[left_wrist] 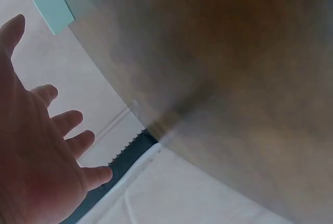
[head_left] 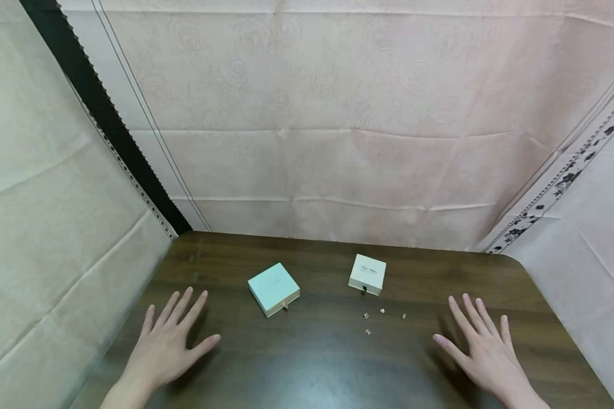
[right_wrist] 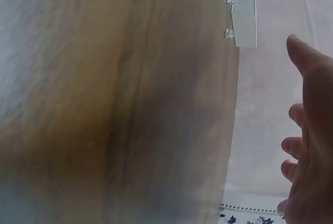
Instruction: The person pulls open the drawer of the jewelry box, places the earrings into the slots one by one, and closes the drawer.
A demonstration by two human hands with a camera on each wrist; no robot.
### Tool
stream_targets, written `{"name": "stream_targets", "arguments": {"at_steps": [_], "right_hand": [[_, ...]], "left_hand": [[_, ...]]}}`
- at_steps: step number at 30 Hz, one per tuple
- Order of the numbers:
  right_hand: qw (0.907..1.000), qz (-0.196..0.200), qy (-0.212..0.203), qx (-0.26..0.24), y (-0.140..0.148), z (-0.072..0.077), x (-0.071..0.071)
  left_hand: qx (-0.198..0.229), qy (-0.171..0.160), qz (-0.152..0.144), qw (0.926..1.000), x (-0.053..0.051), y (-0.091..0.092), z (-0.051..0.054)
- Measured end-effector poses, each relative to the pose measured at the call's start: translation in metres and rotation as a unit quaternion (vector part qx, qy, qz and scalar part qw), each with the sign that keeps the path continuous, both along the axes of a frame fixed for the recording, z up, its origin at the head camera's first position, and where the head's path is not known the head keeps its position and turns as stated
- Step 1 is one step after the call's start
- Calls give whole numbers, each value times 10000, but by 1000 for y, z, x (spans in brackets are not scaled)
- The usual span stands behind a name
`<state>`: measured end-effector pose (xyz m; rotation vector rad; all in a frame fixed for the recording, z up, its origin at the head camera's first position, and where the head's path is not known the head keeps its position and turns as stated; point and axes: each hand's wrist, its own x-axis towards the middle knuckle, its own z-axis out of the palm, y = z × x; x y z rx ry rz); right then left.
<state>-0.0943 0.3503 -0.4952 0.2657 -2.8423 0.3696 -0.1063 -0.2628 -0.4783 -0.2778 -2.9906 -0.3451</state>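
In the head view my left hand (head_left: pixel 165 346) is at the left of the dark wooden table, fingers spread, holding nothing. To its right lies a turquoise box (head_left: pixel 274 287) with a small ribbon tab on its front side. A smaller pale box (head_left: pixel 368 272) with dark lettering and a black tab sits farther right. Several tiny shiny pieces, perhaps earrings, lie in front of it, one of them a small shiny piece (head_left: pixel 368 332); they are too small to tell exactly. My right hand (head_left: pixel 483 352) is at the right with its fingers spread and nothing in it.
The brown table (head_left: pixel 312 363) has rounded far corners. Behind it hangs a pale patterned cloth (head_left: pixel 327 170), with another cloth (head_left: pixel 46 227) at the left and a floral-bordered one (head_left: pixel 583 227) at the right. A black strip (head_left: pixel 117 125) runs down the left corner.
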Motion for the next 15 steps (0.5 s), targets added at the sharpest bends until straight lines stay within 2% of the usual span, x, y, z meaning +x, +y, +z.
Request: {"name": "stream_targets", "arguments": {"at_steps": [6,10,15], "right_hand": [[9994,263,236,27,-16,8,-6],[9986,422,321,29,-29,15,-11],[9970,650,410,17,-47,21,-18]], "left_hand": [[-369,190,-483,9980,-15,6,8],[-615,376,-897,9934,-29,11,18],[-719,401,-1360,9873,-47,20,29]]}}
